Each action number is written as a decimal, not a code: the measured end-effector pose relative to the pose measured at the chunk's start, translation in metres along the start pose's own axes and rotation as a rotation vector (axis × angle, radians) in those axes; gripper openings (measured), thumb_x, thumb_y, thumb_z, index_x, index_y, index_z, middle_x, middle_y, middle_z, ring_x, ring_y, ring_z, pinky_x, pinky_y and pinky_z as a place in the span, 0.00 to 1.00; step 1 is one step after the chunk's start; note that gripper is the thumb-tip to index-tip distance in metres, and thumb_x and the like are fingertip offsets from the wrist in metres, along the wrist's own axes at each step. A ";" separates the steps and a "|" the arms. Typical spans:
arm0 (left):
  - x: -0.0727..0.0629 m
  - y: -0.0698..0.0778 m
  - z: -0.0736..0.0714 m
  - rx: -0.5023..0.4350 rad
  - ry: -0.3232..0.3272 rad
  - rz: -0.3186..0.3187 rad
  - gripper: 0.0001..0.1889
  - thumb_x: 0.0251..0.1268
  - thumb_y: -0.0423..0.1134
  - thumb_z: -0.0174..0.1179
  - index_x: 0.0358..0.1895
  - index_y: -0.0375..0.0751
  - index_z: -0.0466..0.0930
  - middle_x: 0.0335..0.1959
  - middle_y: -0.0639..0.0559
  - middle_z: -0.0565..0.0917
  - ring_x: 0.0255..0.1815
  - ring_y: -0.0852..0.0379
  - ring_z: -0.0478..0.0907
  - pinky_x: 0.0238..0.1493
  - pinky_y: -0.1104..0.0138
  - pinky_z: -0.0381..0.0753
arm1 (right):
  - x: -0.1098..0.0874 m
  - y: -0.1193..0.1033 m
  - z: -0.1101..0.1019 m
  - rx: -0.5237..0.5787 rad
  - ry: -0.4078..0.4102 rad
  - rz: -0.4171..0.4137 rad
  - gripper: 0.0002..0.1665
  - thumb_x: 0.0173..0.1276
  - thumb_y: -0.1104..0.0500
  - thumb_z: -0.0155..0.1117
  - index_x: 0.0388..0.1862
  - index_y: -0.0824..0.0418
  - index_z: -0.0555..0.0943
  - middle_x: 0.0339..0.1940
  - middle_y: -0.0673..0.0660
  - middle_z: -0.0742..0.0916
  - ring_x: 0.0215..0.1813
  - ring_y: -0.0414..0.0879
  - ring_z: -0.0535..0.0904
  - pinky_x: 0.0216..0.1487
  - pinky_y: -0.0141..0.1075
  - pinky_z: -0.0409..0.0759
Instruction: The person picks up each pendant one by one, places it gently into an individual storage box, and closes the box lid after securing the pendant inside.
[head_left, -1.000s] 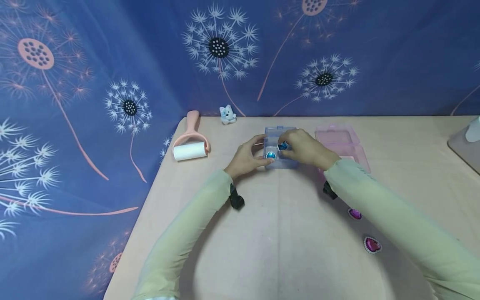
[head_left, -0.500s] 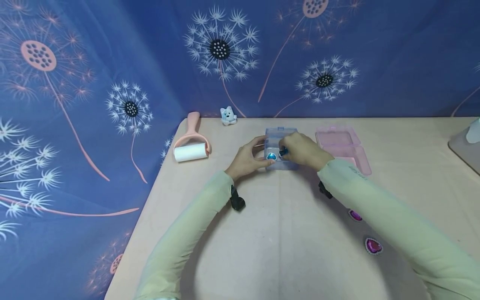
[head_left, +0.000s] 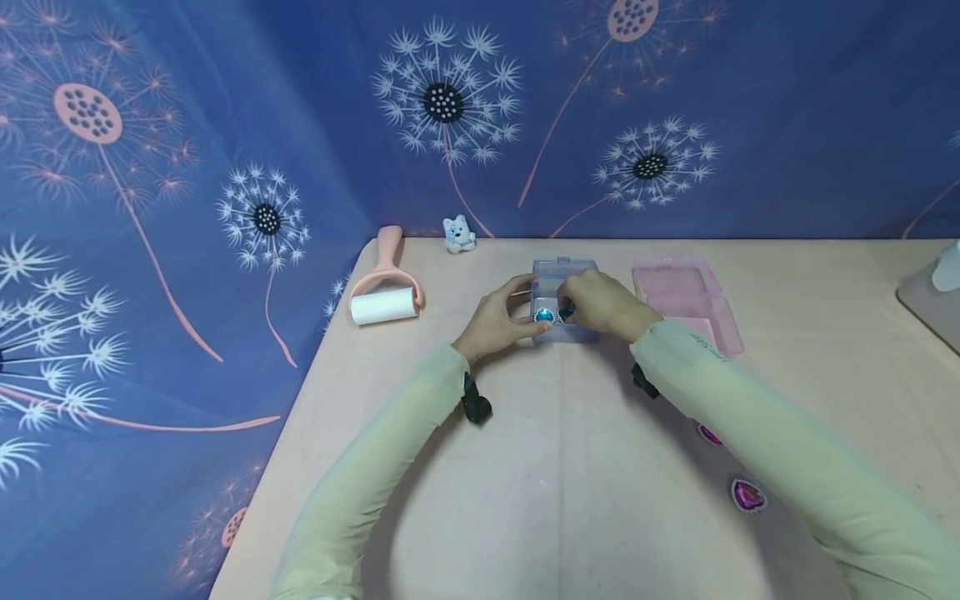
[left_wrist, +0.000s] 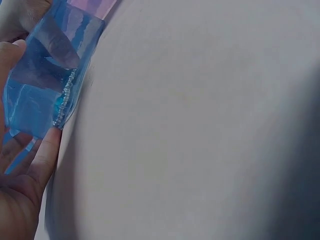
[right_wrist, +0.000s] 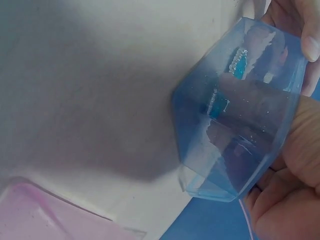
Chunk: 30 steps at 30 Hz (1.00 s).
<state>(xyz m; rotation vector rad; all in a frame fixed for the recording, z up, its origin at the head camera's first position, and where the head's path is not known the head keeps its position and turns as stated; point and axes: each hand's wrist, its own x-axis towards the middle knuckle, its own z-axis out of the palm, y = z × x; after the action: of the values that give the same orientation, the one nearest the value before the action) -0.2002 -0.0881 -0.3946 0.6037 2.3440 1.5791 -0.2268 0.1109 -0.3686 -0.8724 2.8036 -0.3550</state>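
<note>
A clear blue plastic box (head_left: 573, 334) stands open on the table in the head view, its lid folded back. My left hand (head_left: 495, 322) grips its left side, thumb at the near corner and fingers on the far side. One blue gem (head_left: 543, 315) with a sparkling white rim lies in the box's left part. My right hand (head_left: 600, 302) reaches down into the box and pinches a second blue gem (head_left: 567, 312). Through the box wall (right_wrist: 200, 150) in the right wrist view, this second gem shows at the fingertips, close to the bottom and beside the first gem.
A pink open box (head_left: 723, 321) is right of the blue one, partly behind my right arm. A red heart gem (head_left: 748, 496) and a purple gem (head_left: 708, 434) lie nearer me. At the back left are a lint roller (head_left: 384, 306) and a small white animal figure (head_left: 458, 234).
My right hand has lowered the second blue gem deeper into the blue box, beside the first one. The left hand keeps its grip on the box.
</note>
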 end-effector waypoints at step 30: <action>0.019 0.043 0.028 0.239 0.153 0.240 0.56 0.46 0.50 0.76 0.77 0.66 0.46 0.79 0.66 0.46 0.80 0.63 0.37 0.76 0.43 0.47 | -0.179 0.018 -0.017 0.116 0.481 -0.120 0.26 0.48 0.66 0.76 0.49 0.59 0.83 0.51 0.57 0.87 0.34 0.46 0.86 0.37 0.35 0.83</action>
<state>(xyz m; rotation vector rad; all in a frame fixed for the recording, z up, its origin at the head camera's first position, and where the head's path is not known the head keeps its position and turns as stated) -0.1966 -0.0415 -0.3649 0.8746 2.6852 1.4962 -0.0958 0.2314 -0.3391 -1.0490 3.1169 -0.8389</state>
